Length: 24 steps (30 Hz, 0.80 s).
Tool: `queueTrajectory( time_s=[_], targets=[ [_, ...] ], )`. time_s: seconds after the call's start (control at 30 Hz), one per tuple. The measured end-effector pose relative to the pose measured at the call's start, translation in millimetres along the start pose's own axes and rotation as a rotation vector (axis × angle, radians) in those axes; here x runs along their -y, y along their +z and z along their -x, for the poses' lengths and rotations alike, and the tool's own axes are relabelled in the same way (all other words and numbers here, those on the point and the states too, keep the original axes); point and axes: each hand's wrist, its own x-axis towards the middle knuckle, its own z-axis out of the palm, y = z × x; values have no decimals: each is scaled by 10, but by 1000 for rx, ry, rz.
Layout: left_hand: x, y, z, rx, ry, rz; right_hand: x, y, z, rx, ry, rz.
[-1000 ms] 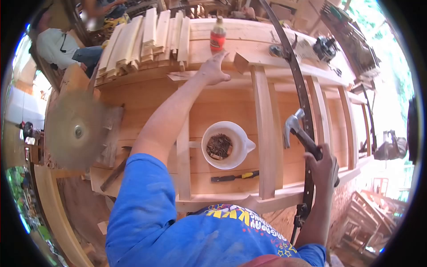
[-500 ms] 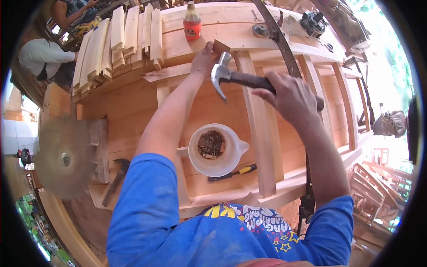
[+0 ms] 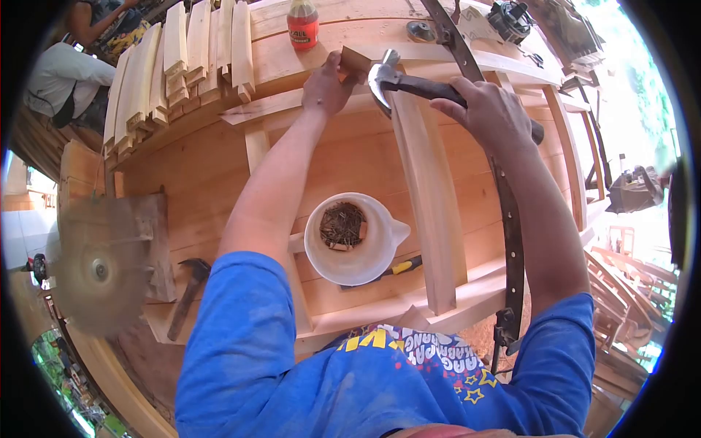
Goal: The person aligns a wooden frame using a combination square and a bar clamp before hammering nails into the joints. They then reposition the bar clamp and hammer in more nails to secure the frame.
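My right hand (image 3: 496, 117) grips the dark handle of a claw hammer (image 3: 420, 85); its metal head hangs over the upper end of a wooden crosspiece (image 3: 427, 197). Close by on the left, my left hand (image 3: 327, 86) is closed on a small flat piece of brown wood (image 3: 355, 61) at the frame's far rail. Whether a nail is between those fingers I cannot see. Below my arms, a white plastic pitcher (image 3: 358, 237) holds many nails and a few wood bits. Partly behind it lies a tool with a yellow and black handle (image 3: 401, 266).
Wooden slats (image 3: 175, 58) are stacked at the upper left, beside a bottle of red liquid (image 3: 302, 25). A round saw blade (image 3: 101, 269) looks blurred at the left, near a second hammer (image 3: 188, 296). A long metal clamp bar (image 3: 513, 255) crosses the frame. Another person (image 3: 69, 84) sits at the upper left.
The view has shifted slightly. My right hand and the hammer have moved a little to the right, with the hammer head still near my left hand. Both grips look the same.
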Motion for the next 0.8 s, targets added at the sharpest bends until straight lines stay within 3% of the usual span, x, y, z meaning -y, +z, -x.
queueTrajectory(
  time_s=[0.2, 0.3, 0.43, 0.53, 0.63, 0.67, 0.8],
  targets=[
    [77, 48, -56, 35, -52, 109, 185, 50, 217, -116, -214, 35],
    [18, 25, -5, -24, 3, 17, 53, 3, 11, 24, 90, -87],
    [-15, -21, 11, -17, 0, -13, 93, 66, 106, -111, -103, -61],
    [25, 14, -20, -3, -13, 8, 6, 81, 74, -67, -167, -55],
    [-3, 29, -9, -12, 28, 23, -39, -5, -16, 46, 83, -230],
    [24, 30, -68, -24, 43, 36, -19, 70, -3, -23, 103, -308],
    [3, -9, -32, 20, 11, 55, 146, -103, 183, 77, 344, -968]
  ],
)
